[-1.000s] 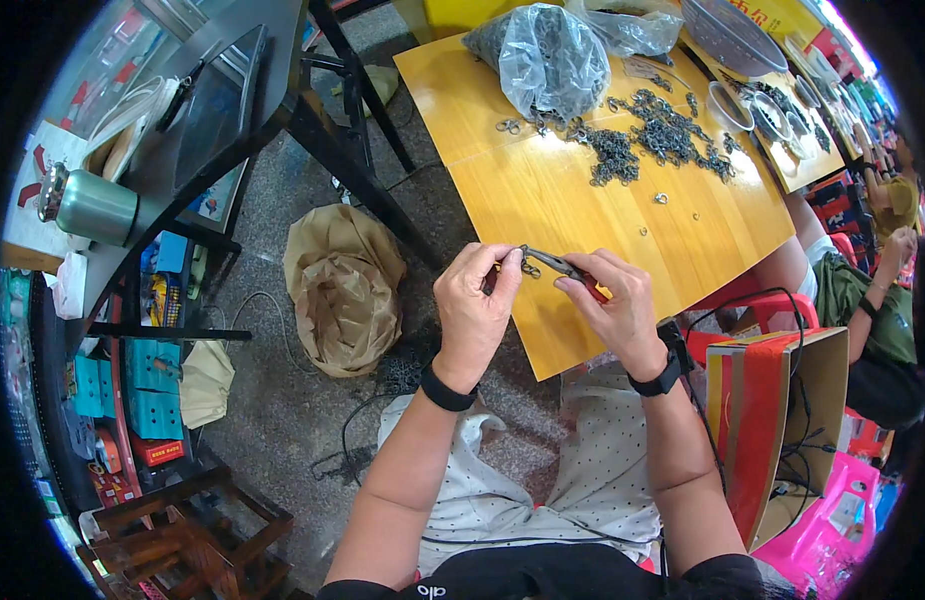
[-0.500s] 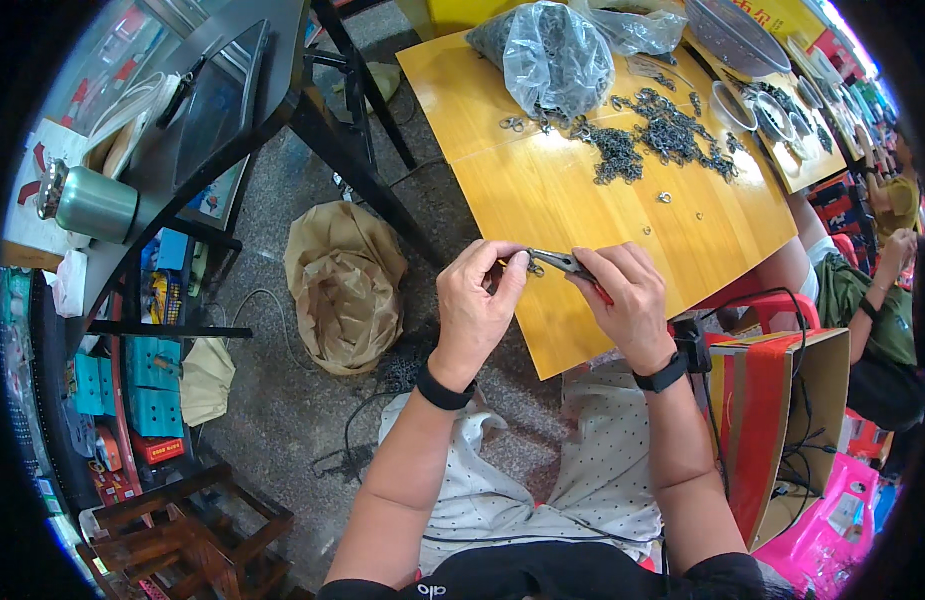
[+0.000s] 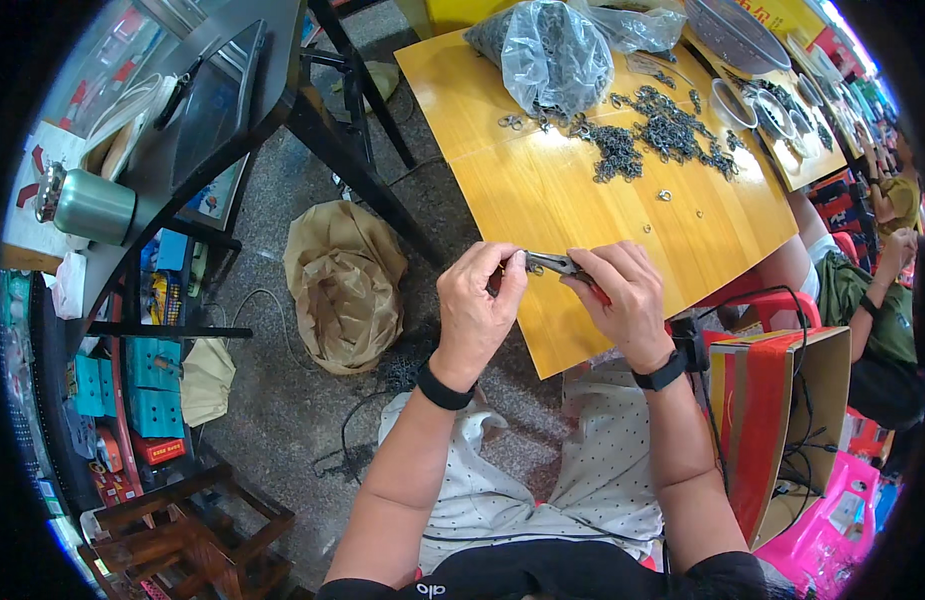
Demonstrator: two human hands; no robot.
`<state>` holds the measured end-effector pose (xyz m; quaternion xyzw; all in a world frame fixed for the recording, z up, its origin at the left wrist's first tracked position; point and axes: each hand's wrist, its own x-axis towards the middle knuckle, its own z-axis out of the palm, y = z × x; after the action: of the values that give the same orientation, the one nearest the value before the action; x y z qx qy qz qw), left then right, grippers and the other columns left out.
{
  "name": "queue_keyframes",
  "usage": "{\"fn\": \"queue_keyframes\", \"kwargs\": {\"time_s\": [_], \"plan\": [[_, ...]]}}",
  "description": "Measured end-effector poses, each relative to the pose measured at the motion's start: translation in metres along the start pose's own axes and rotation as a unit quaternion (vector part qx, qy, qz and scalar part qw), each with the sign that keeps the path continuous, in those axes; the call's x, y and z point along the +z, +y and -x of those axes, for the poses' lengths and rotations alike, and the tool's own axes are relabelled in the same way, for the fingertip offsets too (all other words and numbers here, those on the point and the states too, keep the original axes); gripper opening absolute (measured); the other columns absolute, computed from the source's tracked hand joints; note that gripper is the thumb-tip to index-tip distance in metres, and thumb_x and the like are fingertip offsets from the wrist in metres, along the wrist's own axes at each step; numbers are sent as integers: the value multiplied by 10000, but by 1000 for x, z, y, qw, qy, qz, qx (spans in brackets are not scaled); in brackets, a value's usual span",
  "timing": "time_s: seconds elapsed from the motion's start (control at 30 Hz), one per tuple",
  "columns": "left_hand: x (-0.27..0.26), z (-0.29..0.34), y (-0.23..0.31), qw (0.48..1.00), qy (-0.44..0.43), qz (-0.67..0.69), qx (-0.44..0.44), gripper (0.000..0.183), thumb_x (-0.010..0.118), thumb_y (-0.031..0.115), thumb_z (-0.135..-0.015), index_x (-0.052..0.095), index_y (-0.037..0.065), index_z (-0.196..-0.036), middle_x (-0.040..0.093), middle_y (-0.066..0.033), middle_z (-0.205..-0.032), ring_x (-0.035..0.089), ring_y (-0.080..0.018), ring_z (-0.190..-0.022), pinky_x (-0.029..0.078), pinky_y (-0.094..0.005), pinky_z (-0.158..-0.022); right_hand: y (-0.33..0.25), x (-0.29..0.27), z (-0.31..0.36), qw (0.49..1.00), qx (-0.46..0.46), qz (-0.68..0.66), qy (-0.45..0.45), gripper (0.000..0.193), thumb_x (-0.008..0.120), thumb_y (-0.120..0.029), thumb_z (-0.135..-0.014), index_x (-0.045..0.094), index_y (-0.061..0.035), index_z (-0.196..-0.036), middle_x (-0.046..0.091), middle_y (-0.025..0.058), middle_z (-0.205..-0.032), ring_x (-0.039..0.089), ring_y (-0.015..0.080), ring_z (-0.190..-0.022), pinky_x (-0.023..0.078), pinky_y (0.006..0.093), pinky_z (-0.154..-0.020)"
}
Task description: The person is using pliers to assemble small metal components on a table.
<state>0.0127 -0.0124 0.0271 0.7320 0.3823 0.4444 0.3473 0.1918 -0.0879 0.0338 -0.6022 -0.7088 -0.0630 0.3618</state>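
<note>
Held over the near left edge of the yellow wooden table (image 3: 502, 190), my right hand (image 3: 625, 295) is closed round red-handled pliers (image 3: 550, 262). Their jaws point left and meet my left hand (image 3: 479, 295). Thumb and index finger of that hand pinch a small dark metal piece (image 3: 532, 268), partly hidden, which looks like a chain link or clasp. On the table lie heaps of dark metal hardware (image 3: 672, 130), next to a clear plastic bag (image 3: 557, 60) filled with more of it. A few loose small metal pieces (image 3: 664, 196) rest nearer to me.
Left of the table, a brown paper-like sack (image 3: 344, 290) stands on the floor beside a black-legged desk (image 3: 332, 150). A cardboard box with cables (image 3: 772, 430) is by my right arm. Bowls (image 3: 732, 105) and another person's arm (image 3: 887, 270) are farther right.
The pliers' jaws have turned slightly and shifted left against the piece at my left fingertips. Both hands otherwise keep nearly the same place.
</note>
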Motion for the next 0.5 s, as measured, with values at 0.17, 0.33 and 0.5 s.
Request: {"fn": "queue_keyframes", "kwargs": {"time_s": [0.17, 0.33, 0.5], "plan": [[4, 4, -1, 997, -7, 30, -72, 157, 646, 125, -949, 661, -21, -895, 673, -53, -738, 580, -80, -624, 457, -257, -574, -3, -1, -1, 998, 40, -49, -19, 300, 820, -101, -725, 706, -33, -993, 658, 91, -811, 614, 259, -725, 482, 358, -657], [8, 5, -7, 996, 19, 50, -73, 143, 661, 101, -927, 651, -32, -876, 667, -128, -734, 611, -168, -581, 473, -298, -546, -3, 0, 0, 996, 60, -61, -31, 263, 808, -113, -746, 711, -38, -979, 656, 92, -801, 621, 259, -730, 489, 361, -661], [8, 4, -6, 996, 10, 43, -72, 142, 658, 100, -929, 646, -30, -873, 659, -122, -726, 605, -166, -578, 472, -299, -544, -2, -2, -1, 994, 70, -80, -35, 258, 809, -82, -745, 714, -23, -978, 667, 108, -802, 631, 264, -708, 492, 354, -633]]}}
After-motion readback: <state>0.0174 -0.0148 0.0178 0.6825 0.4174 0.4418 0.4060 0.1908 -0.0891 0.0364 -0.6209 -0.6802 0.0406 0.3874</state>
